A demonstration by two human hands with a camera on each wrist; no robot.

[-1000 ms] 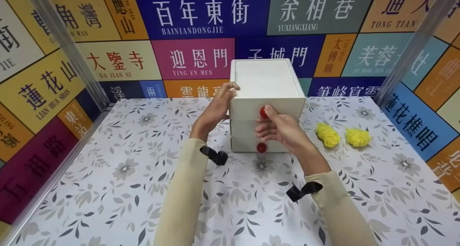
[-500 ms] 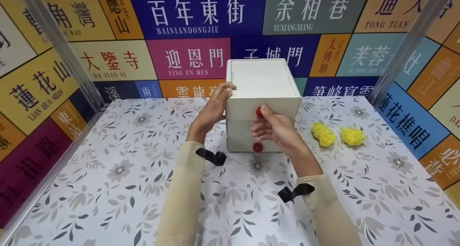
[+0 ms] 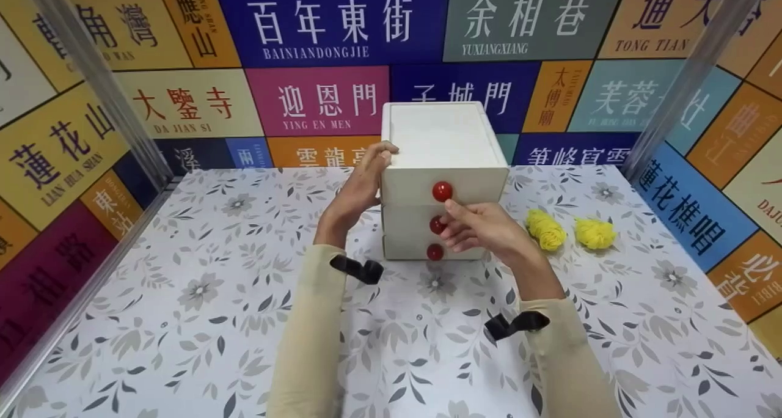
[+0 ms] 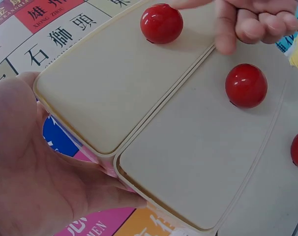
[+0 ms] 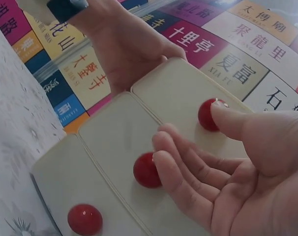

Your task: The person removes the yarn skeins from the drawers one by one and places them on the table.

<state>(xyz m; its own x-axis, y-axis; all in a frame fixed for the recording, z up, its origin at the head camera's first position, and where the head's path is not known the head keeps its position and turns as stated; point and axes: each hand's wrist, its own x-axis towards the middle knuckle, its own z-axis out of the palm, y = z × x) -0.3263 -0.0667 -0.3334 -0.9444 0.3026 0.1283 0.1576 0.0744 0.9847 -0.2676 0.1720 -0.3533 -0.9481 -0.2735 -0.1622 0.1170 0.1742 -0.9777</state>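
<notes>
A white drawer box point(image 3: 443, 137) stands on the table, its drawer fronts facing me with a red knob each: top knob point(image 3: 442, 191), middle knob point(image 3: 438, 225), bottom knob point(image 3: 435, 252). My left hand point(image 3: 360, 183) holds the box at its left side, fingertips bent over the top edge. Just right of the knobs is my right hand point(image 3: 489, 225), its fingers loosely bent beside the middle knob. In the right wrist view its thumb point(image 5: 232, 118) overlaps the top knob and its fingertips lie against the middle knob; contact is hard to tell. The drawers look closed.
Two yellow yarn bundles point(image 3: 545, 229) point(image 3: 594, 233) lie right of the box. The table point(image 3: 201, 344) has a leaf-patterned cover. Behind rises a wall point(image 3: 330, 21) of colourful printed signs, with clear posts point(image 3: 110, 94) at the corners.
My right hand has come down off the top knob, so the top and middle knobs now show. My left hand stays on the box. The head view has shifted slightly.
</notes>
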